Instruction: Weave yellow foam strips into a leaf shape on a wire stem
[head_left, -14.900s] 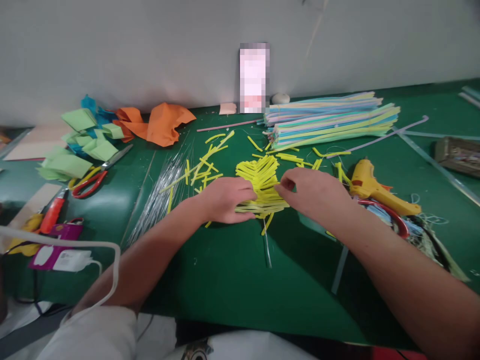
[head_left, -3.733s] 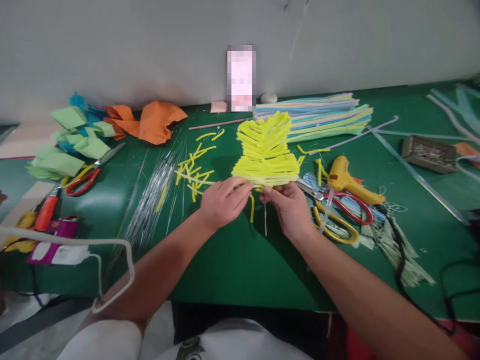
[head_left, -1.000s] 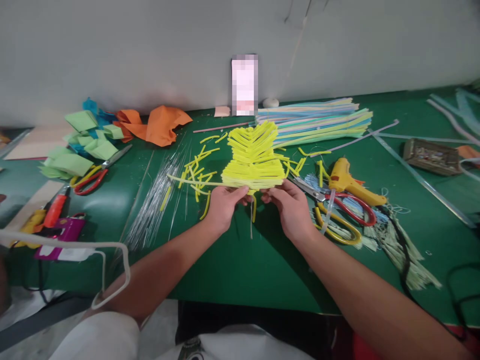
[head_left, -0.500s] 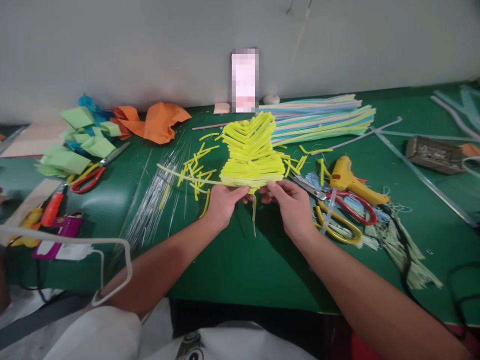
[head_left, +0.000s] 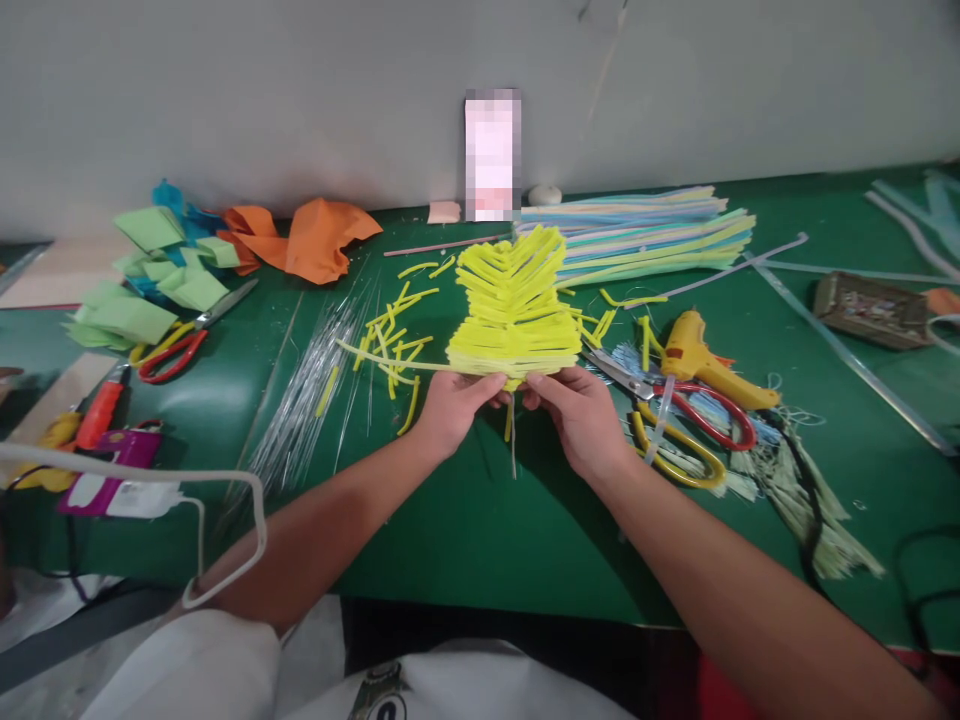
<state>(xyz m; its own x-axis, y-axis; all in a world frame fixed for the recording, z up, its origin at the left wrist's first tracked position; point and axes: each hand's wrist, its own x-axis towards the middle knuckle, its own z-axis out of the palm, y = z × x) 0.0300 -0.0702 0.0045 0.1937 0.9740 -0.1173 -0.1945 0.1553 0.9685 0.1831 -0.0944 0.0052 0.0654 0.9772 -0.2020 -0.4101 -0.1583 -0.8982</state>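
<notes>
A bright yellow piece made of stacked pipe cleaners (head_left: 514, 300) is held up over the green table, its rows spreading sideways from a central stem. My left hand (head_left: 456, 405) pinches its lower left edge between thumb and fingers. At the lower right edge, my right hand (head_left: 577, 405) grips it the same way. One longer pale yellow pipe cleaner (head_left: 390, 358) sticks out to the left past the other rows. Below, between my hands, a thin stem (head_left: 514, 440) hangs down. Cut yellow pieces (head_left: 394, 335) lie scattered to the left.
Pipe cleaners in pastel colours (head_left: 660, 240) lie behind. To the right are scissors (head_left: 697, 440), a yellow glue gun (head_left: 705, 360) and a small box (head_left: 870, 310). Thin wires (head_left: 307, 390), more scissors (head_left: 180, 345) and crumpled paper (head_left: 322, 240) lie left. A phone (head_left: 493, 155) leans on the wall.
The yellow pipe cleaner piece has shifted slightly right, and the long strand's left end with it. Both hands keep their hold.
</notes>
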